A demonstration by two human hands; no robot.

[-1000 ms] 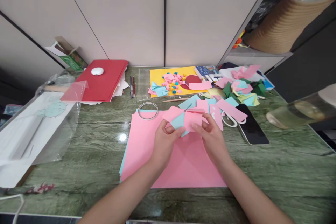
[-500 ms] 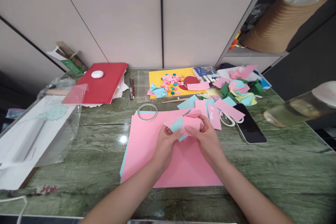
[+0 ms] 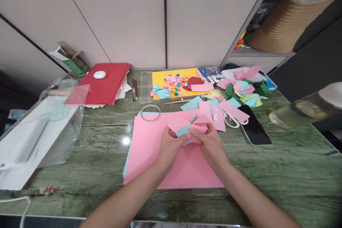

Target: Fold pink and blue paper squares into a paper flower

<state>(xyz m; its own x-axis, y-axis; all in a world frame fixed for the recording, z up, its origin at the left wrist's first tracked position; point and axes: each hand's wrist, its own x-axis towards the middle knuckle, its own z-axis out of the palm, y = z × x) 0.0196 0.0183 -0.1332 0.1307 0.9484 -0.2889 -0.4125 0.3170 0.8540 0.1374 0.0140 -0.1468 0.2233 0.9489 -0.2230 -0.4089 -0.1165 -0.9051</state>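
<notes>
A folded paper piece point(image 3: 184, 130), pink and light blue, is held between both hands above a stack of pink paper sheets point(image 3: 149, 153). My left hand point(image 3: 171, 146) grips its left side, thumb in front and fingers behind. On the right side, my right hand point(image 3: 210, 142) pinches it the same way. The two thumbs nearly meet at its lower middle. The fingertips behind the paper are hidden. Light blue sheets show at the stack's left edge, under the pink ones. A roll of tape point(image 3: 150, 113) lies across the stack's upper left corner.
Paper scraps point(image 3: 204, 108), white-handled scissors point(image 3: 232, 121) and a phone point(image 3: 256, 128) lie right of the stack. Behind are a yellow sheet point(image 3: 160, 78) with small paper bits and markers point(image 3: 213, 77). A bottle point(image 3: 301, 110) stands far right; a red folder point(image 3: 104, 89) lies left.
The folded paper has been tilted, and its upper flaps stand farther apart, with the centre fold showing. Both hands have come slightly down, still holding it.
</notes>
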